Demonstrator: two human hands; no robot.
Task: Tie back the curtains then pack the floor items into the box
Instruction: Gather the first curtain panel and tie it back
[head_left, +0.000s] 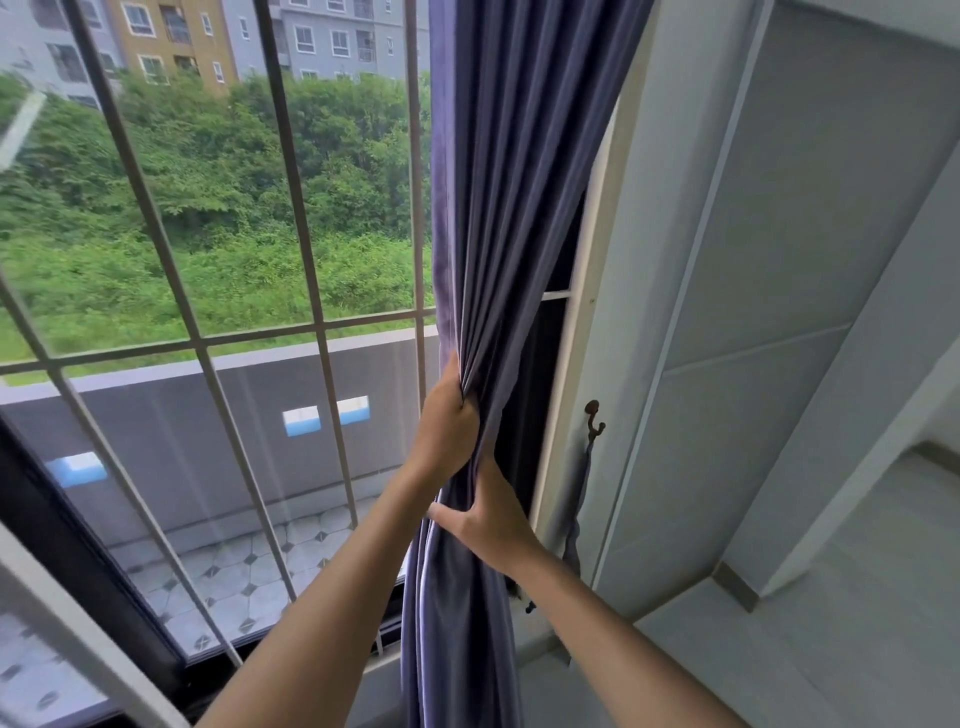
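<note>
- Window (208, 234) fills the left of the view: clear glass behind thin pale metal bars in a grid, dark frame at the bottom; trees, apartment blocks and a tiled balcony outside.
- Wall (779, 260) on the right: flat, pale, matt, with raised panel trim; pale floor below it. No box or floor items in view, so packing looks not yet started.
- Curtain (498, 208): blue-grey, soft, heavy-looking cloth with a slight sheen, hanging in long vertical pleats at the right edge of the window, between glass and wall. It is bunched tight at mid-height and flares loose again below, likely gathered this way so a tie can go round it.
- Left hand (447, 415): fingers curled into the folds, pinching the bunch from the window side, probably to keep the pleats together.
- Right hand (483, 514): just below the left, thumb spread toward the window, fingers wrapped round the bundle; fingertips hidden behind the cloth.
- Tie-back strap (576, 514): thin limp strip of matching cloth, hanging down the wall just beside the curtain, untouched.
- Hook (592, 415): small, dark, curved metal, fixed to the wall, holding the strap's top end; near the hands, so a short reach by judgement.
</note>
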